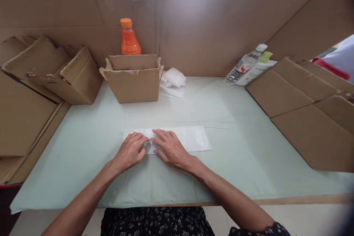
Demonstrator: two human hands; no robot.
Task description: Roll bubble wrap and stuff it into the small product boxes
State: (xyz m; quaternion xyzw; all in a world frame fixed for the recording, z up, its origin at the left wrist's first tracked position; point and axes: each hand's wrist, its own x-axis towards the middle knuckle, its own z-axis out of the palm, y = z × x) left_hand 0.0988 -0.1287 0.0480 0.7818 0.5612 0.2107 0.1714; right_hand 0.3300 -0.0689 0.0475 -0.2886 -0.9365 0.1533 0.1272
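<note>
Found a bubble-wrap sheet [193, 138] lying flat on the table [235, 118], close to the middle of the near edge, long side parallel to that edge. Saw the left hand [132, 151] and the right hand [171, 149] side by side, palms down, on the sheet's left part, fingertips nearly meeting over a slightly bunched patch of wrap. Read each grip as released: fingers spread and pressing flat, closed round nothing. Noted the sheet's right half uncovered and lying free. Judged the wrap very light, soft and limp, too floppy to keep a shape, springy under pressure; slick plastic on a smooth table cover, so apt to slide unless pinned. Judged the bubbles liable to pop under a hard squeeze. Reckoned the best hold a light pinch at a corner or along an edge, with the other palm pinning the rest. Noted, toward the far edge, an open cardboard box [132, 81] with an orange bottle [129, 38] behind it and a white wad [174, 77] just beside it; two plastic bottles [246, 68] aslant near the far right corner; flattened cardboard [304, 110] along the right edge.
</note>
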